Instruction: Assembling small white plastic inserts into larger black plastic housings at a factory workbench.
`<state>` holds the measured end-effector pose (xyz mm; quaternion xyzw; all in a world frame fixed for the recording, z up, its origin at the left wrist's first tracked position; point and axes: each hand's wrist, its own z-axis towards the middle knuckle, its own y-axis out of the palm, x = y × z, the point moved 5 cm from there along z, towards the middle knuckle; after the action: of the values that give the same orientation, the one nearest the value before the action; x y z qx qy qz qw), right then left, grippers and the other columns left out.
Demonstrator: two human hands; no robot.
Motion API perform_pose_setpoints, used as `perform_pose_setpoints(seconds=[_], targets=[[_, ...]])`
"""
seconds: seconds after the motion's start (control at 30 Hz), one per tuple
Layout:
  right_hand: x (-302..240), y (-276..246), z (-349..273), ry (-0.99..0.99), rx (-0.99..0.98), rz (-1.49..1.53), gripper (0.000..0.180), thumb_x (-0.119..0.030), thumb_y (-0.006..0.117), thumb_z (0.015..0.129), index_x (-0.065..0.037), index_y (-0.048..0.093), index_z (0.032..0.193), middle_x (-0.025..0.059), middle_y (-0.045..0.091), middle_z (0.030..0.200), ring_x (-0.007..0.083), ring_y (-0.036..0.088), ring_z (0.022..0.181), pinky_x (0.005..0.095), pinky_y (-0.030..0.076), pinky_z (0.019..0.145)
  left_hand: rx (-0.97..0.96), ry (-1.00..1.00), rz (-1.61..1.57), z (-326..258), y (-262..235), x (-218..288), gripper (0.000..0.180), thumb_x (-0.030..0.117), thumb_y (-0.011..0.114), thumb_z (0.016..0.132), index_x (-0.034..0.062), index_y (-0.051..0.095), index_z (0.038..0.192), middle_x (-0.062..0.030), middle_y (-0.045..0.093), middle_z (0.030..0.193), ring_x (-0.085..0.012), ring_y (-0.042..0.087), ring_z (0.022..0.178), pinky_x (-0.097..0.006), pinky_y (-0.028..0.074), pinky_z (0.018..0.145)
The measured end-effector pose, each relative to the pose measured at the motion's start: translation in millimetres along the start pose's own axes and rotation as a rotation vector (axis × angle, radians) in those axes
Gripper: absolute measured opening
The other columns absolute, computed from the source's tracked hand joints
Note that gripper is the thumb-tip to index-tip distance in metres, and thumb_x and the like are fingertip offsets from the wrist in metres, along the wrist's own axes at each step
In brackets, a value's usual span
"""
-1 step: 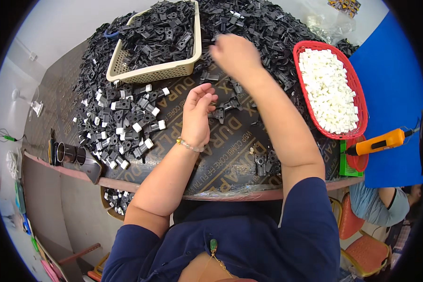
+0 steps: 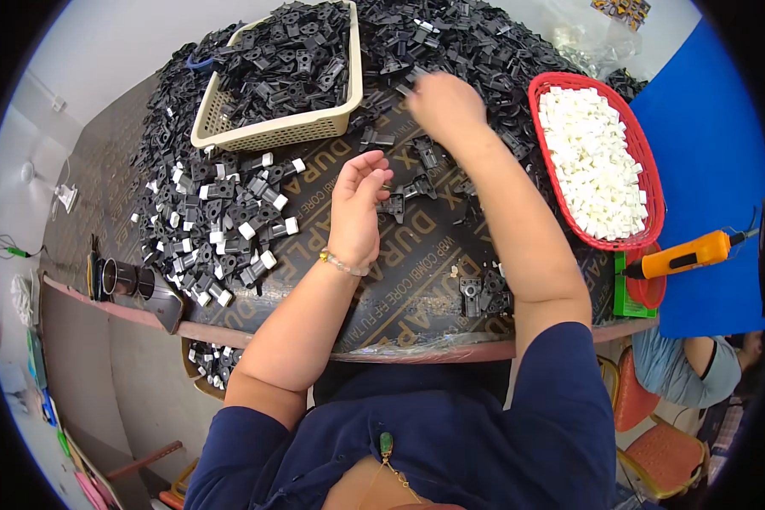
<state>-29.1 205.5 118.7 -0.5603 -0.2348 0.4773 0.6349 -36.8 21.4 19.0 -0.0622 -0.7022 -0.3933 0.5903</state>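
Note:
My right hand (image 2: 447, 109) is at the near edge of a large heap of black plastic parts (image 2: 484, 51). Its fingers are pinched, and a blurred black plastic part (image 2: 414, 76) shows at the fingertips. Over the middle of the table, my left hand (image 2: 359, 195) is held with its fingers loosely curled and apart from the thumb. I see nothing clearly gripped in it. Just beside its fingertips, a few black parts (image 2: 418, 187) lie loose on the table. To its left is a spread of black parts with white caps (image 2: 229, 217).
A beige basket (image 2: 280, 134) full of black parts stands at the back left. At right sits a red basket (image 2: 536, 127) of small white pieces. An orange electric tool (image 2: 684, 255) rests by a green holder (image 2: 636, 302). Several black parts (image 2: 484, 293) lie near the front edge.
My right hand has moved a little to the right and toward me, away from the beige basket. My left hand stays in place.

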Motion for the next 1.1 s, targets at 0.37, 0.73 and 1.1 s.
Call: perform_pose_setpoints(seconds=[0.37,0.73,1.1], targets=[[79,33,-93,-0.247,-0.005,-0.021,0.021,-0.006,0.060,0.083,-0.006,0.071,0.101,0.0167,0.069,0.098,0.0352,0.065,0.097,0.0457,0.050,0.089,-0.322,0.379,1.607,-19,20,5,0.060,0.015,0.070,0.082,0.0121,0.052,0.140,-0.0134,0.062,0.125,-0.0329,0.055,0.122,-0.044,0.042,0.101],[114,-19,-157,0.068,-0.195,0.098,0.032,-0.002,0.072,0.080,-0.001,0.062,0.110,0.0184,0.067,0.099,0.0357,0.065,0.100,0.0436,0.051,0.087,-0.260,-0.237,0.284,-20,28,-1,0.025,0.015,0.068,0.095,0.0048,0.054,0.113,-0.0090,0.065,0.091,-0.0126,0.059,0.058,-0.026,0.045,0.055],[114,3,-148,-0.068,-0.158,0.041,0.027,0.003,0.060,0.082,-0.003,0.058,0.108,0.0191,0.068,0.090,0.0389,0.067,0.090,0.0466,0.054,0.079,-0.399,-0.418,-0.128,-25,40,-15,0.043,0.011,0.047,0.103,0.0034,0.038,0.145,-0.0187,0.063,0.117,-0.0206,0.064,0.092,-0.034,0.053,0.083]])
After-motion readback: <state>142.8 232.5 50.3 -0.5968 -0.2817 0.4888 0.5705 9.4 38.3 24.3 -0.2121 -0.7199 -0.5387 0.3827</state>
